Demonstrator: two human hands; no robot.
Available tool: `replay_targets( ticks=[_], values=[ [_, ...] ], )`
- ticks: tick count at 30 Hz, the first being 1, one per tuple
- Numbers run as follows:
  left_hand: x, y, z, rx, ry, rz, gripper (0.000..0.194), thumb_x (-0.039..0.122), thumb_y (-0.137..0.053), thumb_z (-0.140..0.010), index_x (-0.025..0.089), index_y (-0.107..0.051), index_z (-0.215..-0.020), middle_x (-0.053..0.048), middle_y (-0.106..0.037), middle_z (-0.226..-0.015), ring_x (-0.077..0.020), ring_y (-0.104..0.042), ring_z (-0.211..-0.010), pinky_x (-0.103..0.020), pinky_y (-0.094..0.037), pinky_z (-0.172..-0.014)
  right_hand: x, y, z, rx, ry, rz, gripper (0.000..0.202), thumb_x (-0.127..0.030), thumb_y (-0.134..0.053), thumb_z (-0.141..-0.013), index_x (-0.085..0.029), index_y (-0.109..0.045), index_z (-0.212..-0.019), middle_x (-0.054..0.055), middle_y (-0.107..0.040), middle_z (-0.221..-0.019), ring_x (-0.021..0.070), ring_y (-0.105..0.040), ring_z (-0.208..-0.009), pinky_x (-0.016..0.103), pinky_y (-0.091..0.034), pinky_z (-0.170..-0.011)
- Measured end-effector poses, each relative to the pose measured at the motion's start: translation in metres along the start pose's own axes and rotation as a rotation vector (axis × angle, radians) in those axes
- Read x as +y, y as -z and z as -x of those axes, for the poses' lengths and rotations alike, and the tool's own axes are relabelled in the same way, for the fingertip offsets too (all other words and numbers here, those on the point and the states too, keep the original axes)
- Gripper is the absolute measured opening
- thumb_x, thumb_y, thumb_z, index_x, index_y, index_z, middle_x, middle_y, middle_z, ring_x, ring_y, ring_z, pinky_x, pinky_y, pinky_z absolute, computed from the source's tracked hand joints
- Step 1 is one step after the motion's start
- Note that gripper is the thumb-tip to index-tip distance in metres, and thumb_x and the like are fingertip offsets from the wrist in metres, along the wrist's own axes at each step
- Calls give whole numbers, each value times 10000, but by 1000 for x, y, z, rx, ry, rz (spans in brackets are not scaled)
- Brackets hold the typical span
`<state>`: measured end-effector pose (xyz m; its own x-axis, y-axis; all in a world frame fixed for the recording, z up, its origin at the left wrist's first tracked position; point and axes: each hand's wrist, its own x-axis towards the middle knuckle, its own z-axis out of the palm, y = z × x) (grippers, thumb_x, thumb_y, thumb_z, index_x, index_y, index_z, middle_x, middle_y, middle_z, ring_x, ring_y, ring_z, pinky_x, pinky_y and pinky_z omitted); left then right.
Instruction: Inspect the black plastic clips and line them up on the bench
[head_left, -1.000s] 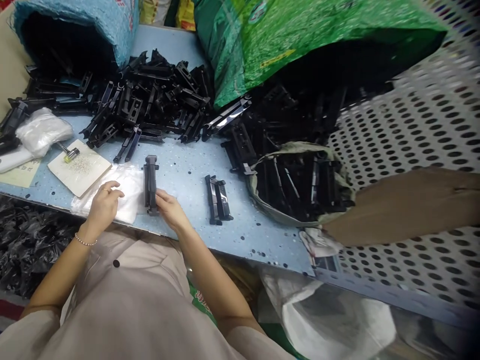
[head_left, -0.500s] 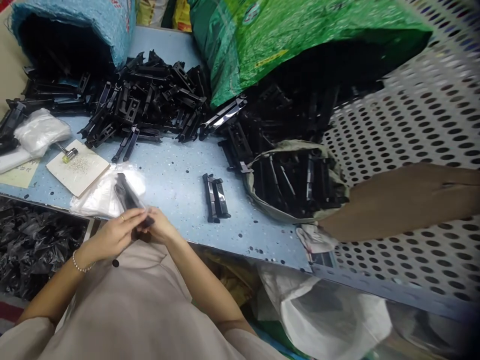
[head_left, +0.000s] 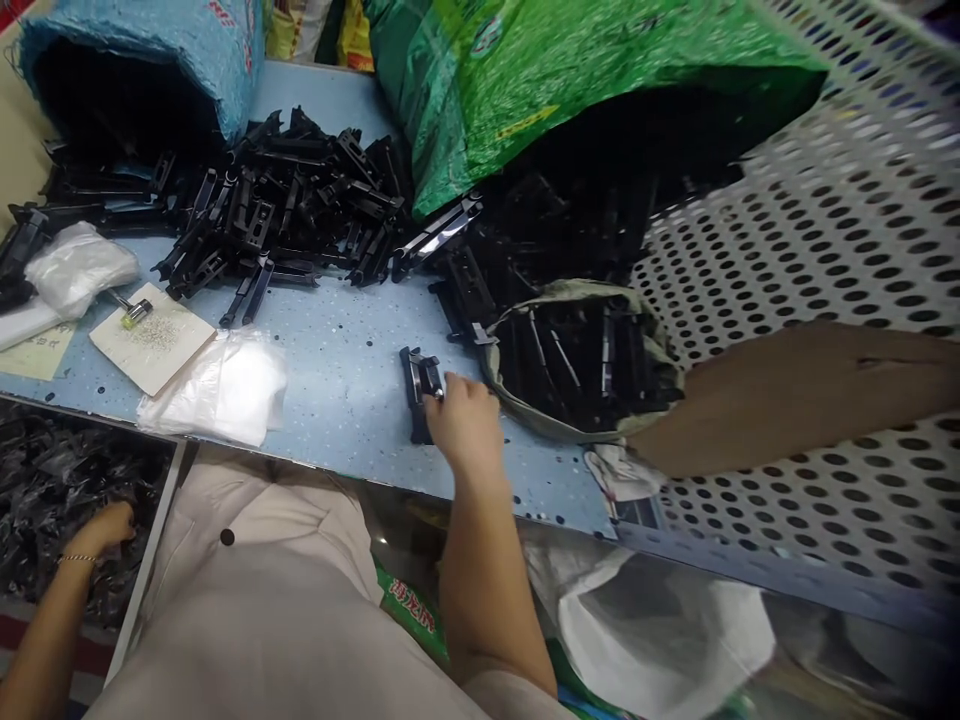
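Note:
My right hand (head_left: pixel 469 420) closes thumb and fingers on the right one of two black plastic parts (head_left: pixel 414 395) lying side by side on the blue table. The hand covers much of the part it grips. At the lower left, my left hand (head_left: pixel 111 525) is over a bin of black parts in clear bags (head_left: pixel 45 490). Its fingers are curled, and what they hold, if anything, cannot be made out. A stack of clear plastic bags (head_left: pixel 244 385) lies at the table's front edge.
Loose black parts (head_left: pixel 300 200) are heaped at the back, between a blue sack (head_left: pixel 150 35) and a green sack (head_left: pixel 585 60). A cloth-rimmed bag (head_left: pixel 555 430) of parts stands right of my right hand. A tan board (head_left: pixel 154 340) lies left, and a perforated panel (head_left: pixel 825 280) rises at right.
My hands were together at the front edge around a bagged black part. The left has moved down-left to the bin, the right has moved right and taken hold of a black part.

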<state>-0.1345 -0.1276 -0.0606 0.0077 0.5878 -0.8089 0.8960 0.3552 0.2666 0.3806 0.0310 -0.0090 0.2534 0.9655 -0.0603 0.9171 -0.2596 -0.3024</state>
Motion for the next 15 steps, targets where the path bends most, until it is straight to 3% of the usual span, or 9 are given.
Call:
replay_targets(
  ticks=[3,5,7,9,10,12,13,15],
  values=[
    [10,-1,-12,-4,2,1,168,271,-622,-683,194,-567,-544,-10,-532,-469,-275,-664,-611,-361,-492,-631,32,2,-3,-232,-154,169,397,-318,-543,-911,-95,-630,-1229,239,-673,-1139,352,-635,-1074,449,-479,-872],
    [43,12,-9,-4,-128,116,194,345,-569,-807,180,-668,-784,-19,-627,-608,-233,-667,-640,-329,-501,-643,36,-1,2,-323,-179,132,313,-326,-539,-906,-118,-686,-1088,191,-717,-991,319,-670,-982,403,-485,-823],
    [96,29,-8,62,-376,326,309,389,-510,-902,196,-645,-1101,-36,-692,-830,-196,-676,-711,-314,-524,-693,27,-8,9,-338,-181,-121,286,-332,-530,-892,-135,-701,-1009,137,-725,-887,273,-682,-886,367,-496,-777],
    [158,42,-16,282,-611,468,313,356,-477,-945,217,-588,-1203,-57,-673,-1011,-175,-673,-803,-327,-535,-792,8,-17,18,-368,-168,-549,314,-371,-558,-860,-148,-697,-1031,92,-725,-895,224,-672,-821,336,-513,-736],
    [187,45,-23,469,-683,480,265,324,-495,-938,205,-600,-1149,-79,-641,-1100,-174,-662,-830,-336,-535,-808,-3,-22,22,-398,-156,-761,344,-397,-592,-836,-152,-695,-1055,77,-725,-921,202,-661,-798,321,-519,-718],
    [231,48,-43,738,-684,326,183,268,-618,-866,160,-635,-1013,-128,-603,-1128,-225,-634,-925,-379,-521,-845,-27,-29,30,-475,-130,-1066,410,-437,-677,-776,-154,-703,-1072,58,-719,-939,168,-631,-753,299,-518,-685],
    [245,48,-52,811,-653,249,119,229,-644,-842,148,-645,-929,-140,-602,-1091,-245,-622,-947,-388,-516,-839,-38,-31,33,-515,-121,-1157,430,-449,-713,-750,-153,-712,-1063,50,-717,-917,154,-614,-725,290,-511,-669],
    [254,50,-68,830,-611,178,52,181,-629,-849,151,-648,-811,-128,-612,-984,-251,-612,-943,-379,-507,-821,-57,-32,37,-577,-121,-1281,430,-452,-752,-726,-151,-730,-1032,40,-713,-859,137,-587,-684,279,-497,-646]
  ],
)
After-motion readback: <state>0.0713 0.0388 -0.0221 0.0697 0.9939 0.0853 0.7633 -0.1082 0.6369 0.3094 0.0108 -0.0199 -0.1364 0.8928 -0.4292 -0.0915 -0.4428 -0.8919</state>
